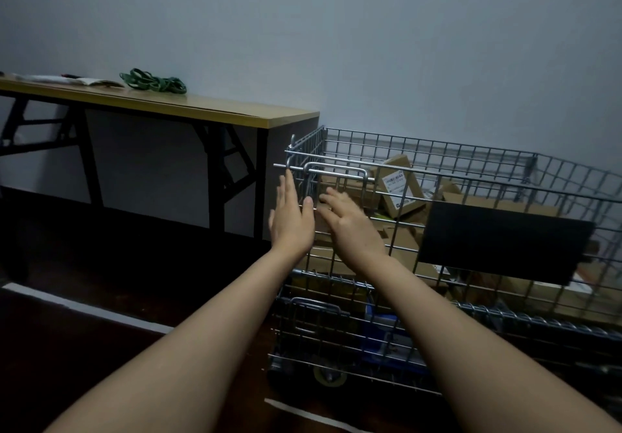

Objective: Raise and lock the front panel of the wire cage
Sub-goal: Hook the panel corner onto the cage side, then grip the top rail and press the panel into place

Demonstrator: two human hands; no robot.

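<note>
The wire cage [420,149] stands on wheels at the right, filled with cardboard boxes [399,186]. Its front panel [471,203] is upright, with a black placard [501,240] hanging on it. A metal latch bar [336,170] runs along the panel's top at the left corner. My left hand [291,217] is flat with fingers stretched up, just below the bar's left end at the cage corner. My right hand [350,220] lies spread against the wires below the latch. Neither hand grips anything.
A wooden folding table [202,107] stands to the left of the cage against the wall, with green bands [153,80] and papers on it. The floor is dark with white tape lines [84,304]. A caster wheel [330,377] shows under the cage.
</note>
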